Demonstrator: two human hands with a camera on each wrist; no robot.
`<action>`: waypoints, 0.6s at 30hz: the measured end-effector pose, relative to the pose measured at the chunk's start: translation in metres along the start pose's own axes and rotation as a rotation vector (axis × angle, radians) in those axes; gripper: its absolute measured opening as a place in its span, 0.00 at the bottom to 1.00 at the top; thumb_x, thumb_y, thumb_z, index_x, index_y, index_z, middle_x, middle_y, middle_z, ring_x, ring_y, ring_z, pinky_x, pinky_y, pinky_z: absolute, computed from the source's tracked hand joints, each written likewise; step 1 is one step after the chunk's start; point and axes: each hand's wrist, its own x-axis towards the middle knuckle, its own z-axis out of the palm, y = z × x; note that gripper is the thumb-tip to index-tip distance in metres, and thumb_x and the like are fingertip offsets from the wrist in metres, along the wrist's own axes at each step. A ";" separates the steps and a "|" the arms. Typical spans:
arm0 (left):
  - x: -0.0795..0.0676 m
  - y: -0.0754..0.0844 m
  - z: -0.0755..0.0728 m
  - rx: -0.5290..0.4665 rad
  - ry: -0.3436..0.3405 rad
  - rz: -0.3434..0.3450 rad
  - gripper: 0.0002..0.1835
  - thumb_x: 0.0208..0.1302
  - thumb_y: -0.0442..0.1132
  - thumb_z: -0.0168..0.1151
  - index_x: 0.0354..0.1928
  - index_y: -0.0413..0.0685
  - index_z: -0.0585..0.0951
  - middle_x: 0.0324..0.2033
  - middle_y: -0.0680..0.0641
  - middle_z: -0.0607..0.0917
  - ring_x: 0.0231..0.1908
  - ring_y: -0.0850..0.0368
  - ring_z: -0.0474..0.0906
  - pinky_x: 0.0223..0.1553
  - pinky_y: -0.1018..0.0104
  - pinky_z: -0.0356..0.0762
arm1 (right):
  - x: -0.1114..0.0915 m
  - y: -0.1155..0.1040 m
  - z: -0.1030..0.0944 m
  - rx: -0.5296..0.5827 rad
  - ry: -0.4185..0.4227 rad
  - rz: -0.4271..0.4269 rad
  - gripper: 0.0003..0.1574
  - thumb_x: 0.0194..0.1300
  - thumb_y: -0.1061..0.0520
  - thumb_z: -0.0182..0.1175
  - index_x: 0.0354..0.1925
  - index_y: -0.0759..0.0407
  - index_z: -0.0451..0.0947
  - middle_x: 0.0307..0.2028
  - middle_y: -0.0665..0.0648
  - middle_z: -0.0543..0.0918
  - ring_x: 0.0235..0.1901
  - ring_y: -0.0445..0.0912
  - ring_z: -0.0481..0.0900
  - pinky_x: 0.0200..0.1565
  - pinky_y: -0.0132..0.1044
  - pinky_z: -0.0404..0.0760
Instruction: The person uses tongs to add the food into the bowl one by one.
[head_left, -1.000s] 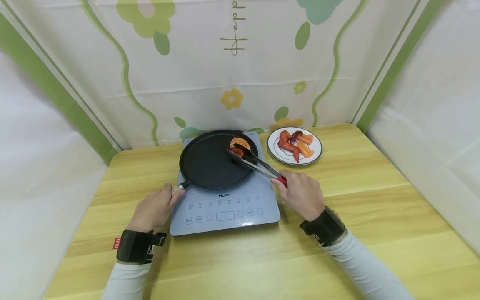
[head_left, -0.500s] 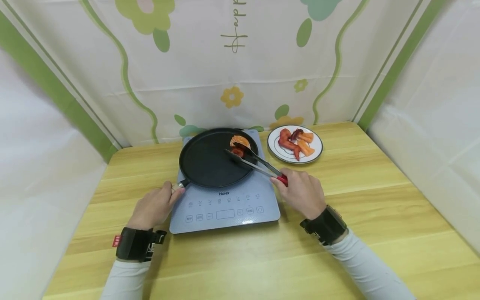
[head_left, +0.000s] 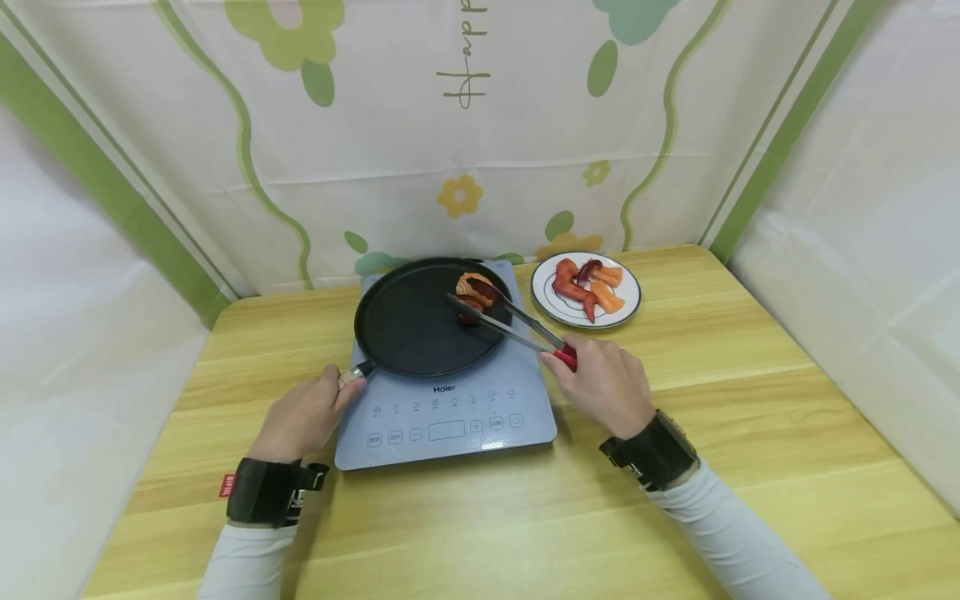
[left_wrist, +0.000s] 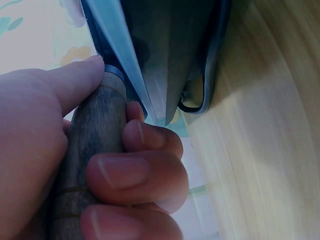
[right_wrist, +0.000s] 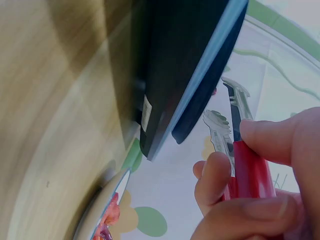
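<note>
Nearby sits a plate [head_left: 543, 293]; left hand [head_left: 300, 414] grasps the pan's handle [left_wrist: 97, 125], right hand [head_left: 607, 385] tongs [head_left: 516, 334].

Holding left arm [head_left: 247, 562] and right arm [head_left: 738, 537] forward, slanted inward. Gripping with left hand [head_left: 302, 414], using outstretched thumb [left_wrist: 80, 82] and curled fingers [left_wrist: 122, 172]. Gripping with right hand [head_left: 606, 385], between thumb [right_wrist: 277, 139] and curled fingers [right_wrist: 250, 212].
</note>
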 end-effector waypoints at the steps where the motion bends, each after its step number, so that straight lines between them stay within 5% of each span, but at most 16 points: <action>1: 0.000 0.000 0.000 0.001 0.000 0.001 0.28 0.74 0.63 0.35 0.43 0.41 0.65 0.22 0.48 0.67 0.22 0.54 0.66 0.21 0.61 0.62 | 0.000 0.000 -0.001 0.003 0.007 0.002 0.27 0.65 0.32 0.54 0.23 0.48 0.63 0.15 0.47 0.62 0.13 0.43 0.61 0.16 0.40 0.57; 18: 0.000 -0.001 0.001 0.010 -0.004 -0.005 0.29 0.73 0.64 0.34 0.43 0.41 0.66 0.22 0.48 0.67 0.22 0.54 0.66 0.21 0.61 0.61 | 0.005 0.010 -0.018 -0.010 0.098 0.025 0.26 0.65 0.31 0.52 0.31 0.51 0.70 0.16 0.50 0.63 0.15 0.45 0.63 0.16 0.40 0.58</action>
